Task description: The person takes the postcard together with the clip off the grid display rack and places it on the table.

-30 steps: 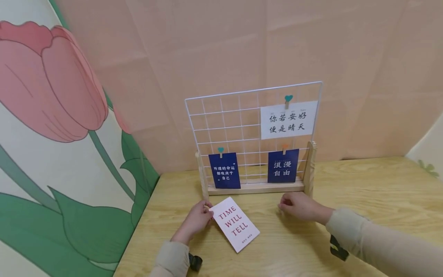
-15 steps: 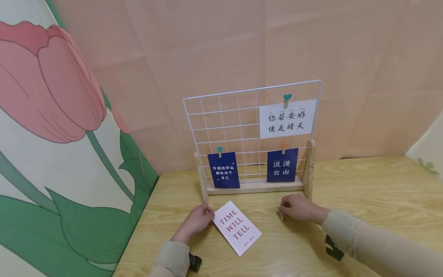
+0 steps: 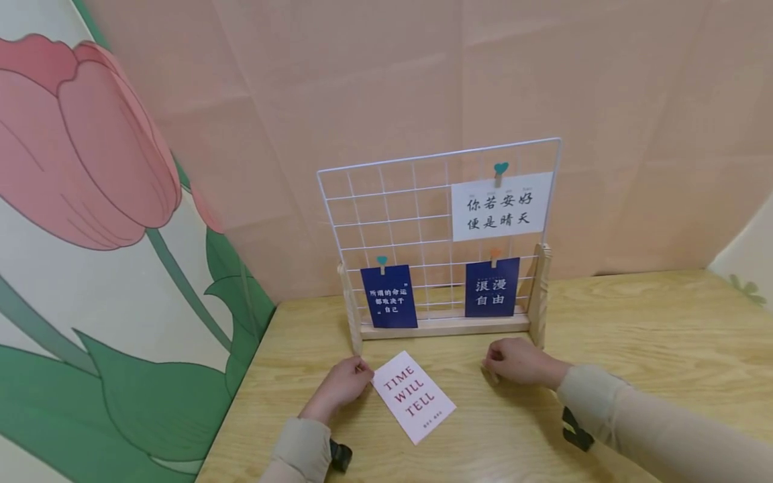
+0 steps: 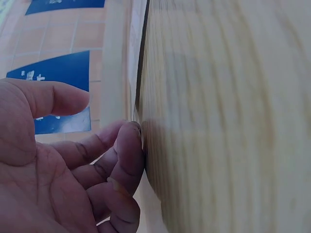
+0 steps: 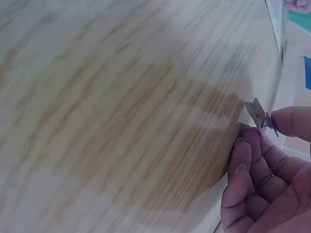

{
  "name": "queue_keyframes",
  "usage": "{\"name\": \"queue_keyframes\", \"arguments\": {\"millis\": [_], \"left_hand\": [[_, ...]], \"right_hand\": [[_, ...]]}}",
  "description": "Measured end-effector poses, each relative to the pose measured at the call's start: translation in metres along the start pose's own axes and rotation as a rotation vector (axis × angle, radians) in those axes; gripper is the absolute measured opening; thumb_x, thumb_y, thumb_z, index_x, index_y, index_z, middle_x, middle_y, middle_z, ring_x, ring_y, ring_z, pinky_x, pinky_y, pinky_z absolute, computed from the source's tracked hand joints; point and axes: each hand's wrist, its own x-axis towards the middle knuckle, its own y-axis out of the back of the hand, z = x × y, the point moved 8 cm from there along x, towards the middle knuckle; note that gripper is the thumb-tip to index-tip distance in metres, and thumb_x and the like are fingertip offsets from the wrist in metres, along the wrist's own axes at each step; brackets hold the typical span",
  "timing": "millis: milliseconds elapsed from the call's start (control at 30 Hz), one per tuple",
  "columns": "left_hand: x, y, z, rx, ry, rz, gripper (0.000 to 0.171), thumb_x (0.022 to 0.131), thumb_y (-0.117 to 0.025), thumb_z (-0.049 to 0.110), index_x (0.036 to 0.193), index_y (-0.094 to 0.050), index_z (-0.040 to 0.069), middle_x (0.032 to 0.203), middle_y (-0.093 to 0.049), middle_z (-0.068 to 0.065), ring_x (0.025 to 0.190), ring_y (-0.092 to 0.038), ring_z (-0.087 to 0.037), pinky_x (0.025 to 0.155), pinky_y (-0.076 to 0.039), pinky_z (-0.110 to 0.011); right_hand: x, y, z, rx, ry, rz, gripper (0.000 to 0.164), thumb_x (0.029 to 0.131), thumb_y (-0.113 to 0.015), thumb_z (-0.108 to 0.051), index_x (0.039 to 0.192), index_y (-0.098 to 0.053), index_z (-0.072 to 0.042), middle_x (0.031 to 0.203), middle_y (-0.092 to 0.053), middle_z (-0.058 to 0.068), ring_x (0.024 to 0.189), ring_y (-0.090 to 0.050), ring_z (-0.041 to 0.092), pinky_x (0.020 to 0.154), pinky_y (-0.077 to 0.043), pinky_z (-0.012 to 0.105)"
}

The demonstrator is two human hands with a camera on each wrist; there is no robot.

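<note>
Card (image 3: 413, 397), corner against left fingers (image 4: 130, 151), clip (image 5: 257, 112) pinched in right fingers (image 5: 240, 158).

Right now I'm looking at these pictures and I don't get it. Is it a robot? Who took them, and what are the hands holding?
No robot here: these are a person's two bare hands. The widest picture comes from a camera worn on the head, looking forward and down. The other two come from cameras on the wrists, so each shows one hand close up.

On the wooden table stands a wire grid in a wooden base. Clipped to it are a white card and two blue cards. In front is a pale card saying TIME WILL TELL. The left hand touches its corner. The right hand pinches a small clip, seen best from the right wrist.
</note>
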Motion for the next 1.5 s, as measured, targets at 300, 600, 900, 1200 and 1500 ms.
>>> {"name": "queue_keyframes", "arguments": {"millis": [300, 600, 900, 1200, 1500], "left_hand": [[0.001, 0.0, -0.002, 0.0, 0.042, 0.003, 0.012, 0.09, -0.059, 0.015, 0.09, -0.061, 0.002, 0.072, -0.054, -0.004, 0.063, -0.05, -0.016, 0.055, -0.041, -0.029], [0.0, -0.005, -0.005, -0.023, 0.055, -0.01, 0.013, 0.09, -0.059, 0.016, 0.091, -0.06, 0.003, 0.069, -0.053, -0.003, 0.058, -0.048, -0.015, 0.051, -0.038, -0.027], [-0.004, -0.005, 0.015, -0.004, 0.006, -0.022, 0.015, 0.093, -0.058, 0.021, 0.095, -0.059, 0.006, 0.072, -0.055, -0.004, 0.057, -0.05, -0.016, 0.05, -0.042, -0.03], [-0.005, 0.002, 0.048, -0.123, -0.096, 0.076, 0.032, 0.093, -0.058, 0.02, 0.118, -0.054, 0.001, 0.094, -0.058, -0.006, 0.079, -0.055, -0.018, 0.066, -0.047, -0.033], [-0.008, 0.013, 0.094, -0.348, -0.274, 0.162, 0.031, 0.097, -0.055, 0.015, 0.125, -0.049, 0.002, 0.111, -0.058, -0.011, 0.099, -0.055, -0.022, 0.086, -0.047, -0.036]], "right_hand": [[0.001, -0.002, 0.003, 0.008, -0.028, -0.011, 0.017, 0.092, -0.063, -0.02, 0.077, -0.059, -0.014, 0.062, -0.052, -0.005, 0.056, -0.047, 0.012, 0.052, -0.04, 0.028], [0.0, -0.002, 0.004, -0.049, 0.003, -0.001, 0.011, 0.09, -0.065, -0.02, 0.082, -0.059, -0.015, 0.065, -0.051, -0.006, 0.059, -0.045, 0.011, 0.052, -0.038, 0.027], [-0.006, 0.006, 0.0, -0.064, -0.017, -0.003, 0.011, 0.091, -0.065, -0.022, 0.085, -0.06, -0.013, 0.066, -0.054, -0.005, 0.058, -0.049, 0.012, 0.052, -0.042, 0.03], [-0.005, 0.03, -0.01, -0.17, -0.003, 0.067, 0.016, 0.09, -0.062, -0.022, 0.095, -0.062, -0.006, 0.071, -0.055, -0.003, 0.06, -0.05, 0.012, 0.054, -0.044, 0.031], [-0.011, 0.077, -0.042, -0.208, 0.092, 0.195, 0.018, 0.093, -0.06, -0.021, 0.098, -0.063, -0.004, 0.079, -0.061, -0.001, 0.067, -0.056, 0.012, 0.06, -0.05, 0.035]]}}
